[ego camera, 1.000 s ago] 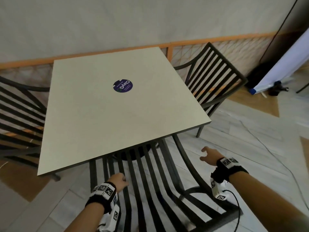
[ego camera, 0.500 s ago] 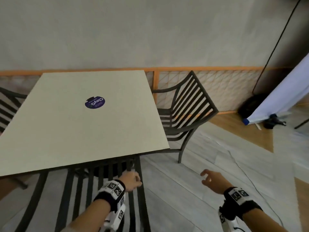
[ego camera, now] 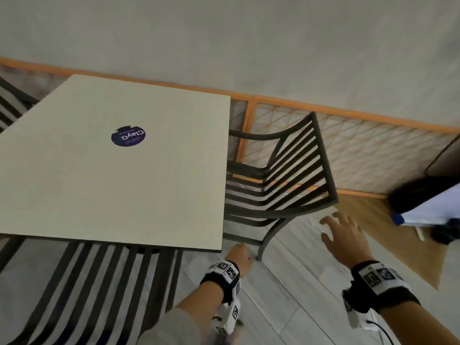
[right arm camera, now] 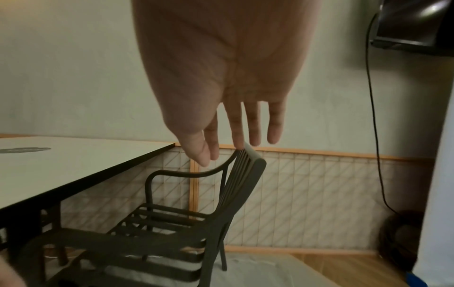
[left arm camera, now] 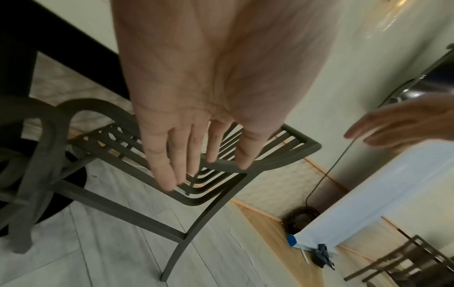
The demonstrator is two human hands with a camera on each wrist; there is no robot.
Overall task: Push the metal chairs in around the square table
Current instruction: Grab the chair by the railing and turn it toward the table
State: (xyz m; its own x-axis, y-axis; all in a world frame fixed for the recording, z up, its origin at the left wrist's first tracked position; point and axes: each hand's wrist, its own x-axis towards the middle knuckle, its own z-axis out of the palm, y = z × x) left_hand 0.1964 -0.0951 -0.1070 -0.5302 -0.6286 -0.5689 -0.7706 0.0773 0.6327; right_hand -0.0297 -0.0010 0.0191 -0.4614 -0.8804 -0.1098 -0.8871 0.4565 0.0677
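The square table has a cream top with a round purple sticker. A dark slatted metal chair sits tucked under its near edge. A second metal chair stands at the table's right side, its seat partly under the top. My left hand hovers low near that chair's rear leg, fingers straight, holding nothing. My right hand is spread open just short of the backrest's top corner. The left wrist view shows the left fingers in front of the chair. The right wrist view has the chair beyond my open right hand.
An orange-framed lattice railing runs along the wall behind the right chair. A white rolled sheet and dark gear lie on the floor at the right. A third chair shows at the far left. A cable hangs down the wall.
My left hand has let go of the near chair's backrest. Both hands have moved right, toward the chair on the table's right side, and the view has swung with them.
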